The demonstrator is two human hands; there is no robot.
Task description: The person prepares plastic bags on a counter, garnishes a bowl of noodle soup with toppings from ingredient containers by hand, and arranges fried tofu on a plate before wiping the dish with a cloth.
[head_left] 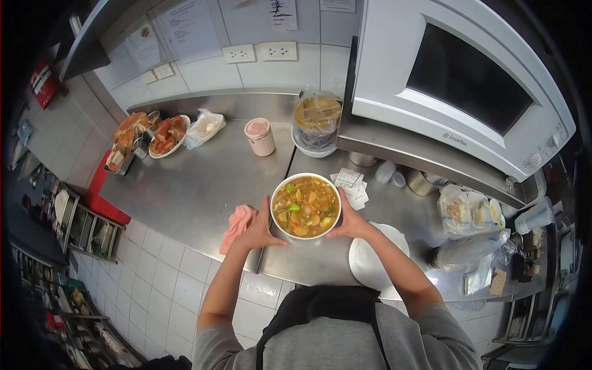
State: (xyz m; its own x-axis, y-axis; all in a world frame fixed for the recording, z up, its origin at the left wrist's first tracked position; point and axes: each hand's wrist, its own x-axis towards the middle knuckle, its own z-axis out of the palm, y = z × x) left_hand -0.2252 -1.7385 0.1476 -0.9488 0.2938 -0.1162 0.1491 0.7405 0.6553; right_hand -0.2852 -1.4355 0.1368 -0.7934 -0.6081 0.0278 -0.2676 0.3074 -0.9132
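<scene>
A round white bowl (306,206) full of brown soup with vegetable pieces is held level between both hands, over the front part of the steel counter. My left hand (260,229) grips its left side, and my right hand (351,219) grips its right side. Beside my left hand a crumpled pink cloth (237,229) lies at the counter's edge. White paper slips (351,185) lie just beyond my right hand. Under my right forearm are white plates or lids (370,254), partly covered by the arm.
A pink lidded cup (260,137) and a bagged container (317,117) stand farther back. Plates of cooked meat (168,135) are at the back left. A microwave (462,80) overhangs the right side, near bagged food packs (470,211). Steel counter (185,191) spans the middle.
</scene>
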